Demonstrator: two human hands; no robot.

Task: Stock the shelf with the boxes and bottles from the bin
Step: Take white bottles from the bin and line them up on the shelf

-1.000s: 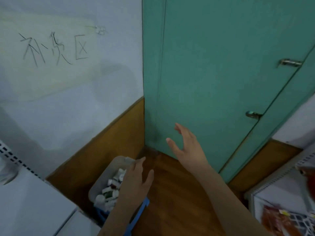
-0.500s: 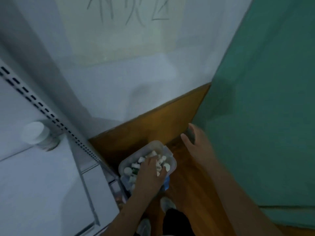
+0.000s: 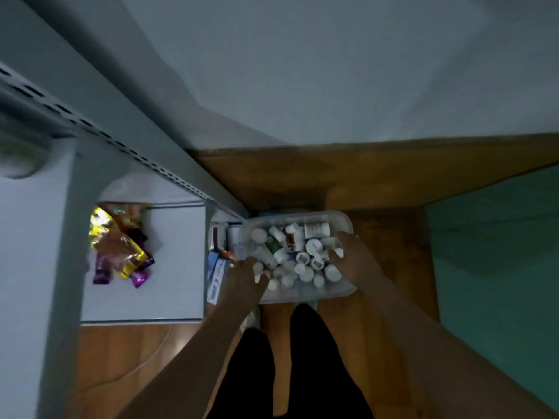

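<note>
**Clear bin of bottles, floor beside shelf**

Clear plastic bin (image 3: 338,290) on the wooden floor (image 3: 378,252), just right of the grey shelf (image 3: 169,285). Contents: a heap of small white-capped bottles (image 3: 305,258). Left hand (image 3: 245,278) reaches in at the near-left corner, right hand (image 3: 354,258) at the right edge; whether either grips a bottle cannot be told. Shelf holds snack packets (image 3: 121,249); boxes (image 3: 216,276) at its right edge.

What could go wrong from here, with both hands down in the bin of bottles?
1. The small white-capped bottles lie loosely heaped in the clear plastic bin; the left hand and right hand digging among them could tip some over the rim.
2. The bin sits tight against the grey metal shelf upright, so lifting it could snag there.
3. Dim light may hide labels, risking wrong picks.
</note>
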